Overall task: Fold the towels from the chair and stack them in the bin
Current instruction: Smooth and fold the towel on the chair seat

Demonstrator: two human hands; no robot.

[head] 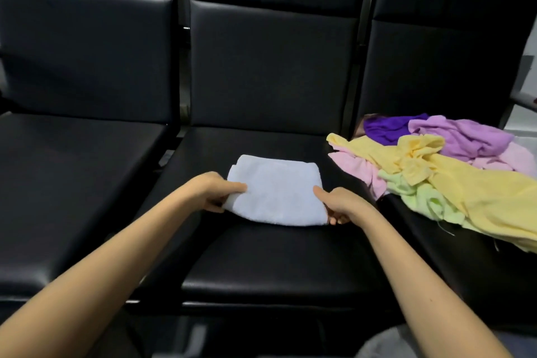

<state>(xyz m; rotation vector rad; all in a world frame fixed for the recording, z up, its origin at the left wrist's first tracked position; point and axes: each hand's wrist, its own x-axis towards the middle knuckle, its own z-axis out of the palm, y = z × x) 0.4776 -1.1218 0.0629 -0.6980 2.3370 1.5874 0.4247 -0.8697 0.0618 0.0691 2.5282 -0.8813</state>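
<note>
A folded white towel [276, 192] lies on the middle black chair seat [270, 259]. My left hand [216, 190] grips its near left edge, thumb on top and fingers underneath. My right hand [338, 205] grips the near right corner the same way. On the right seat a loose heap of unfolded towels is spread out: yellow [476, 186], pink [360, 168], light green [421, 197], lilac [465, 136] and dark purple [386, 128]. No bin is in view.
Three black padded chairs stand side by side with upright backs. The left seat [75, 180] holds nothing. A metal armrest [523, 100] shows at the far right edge. A grey patch of cloth [406, 343] sits at the bottom edge.
</note>
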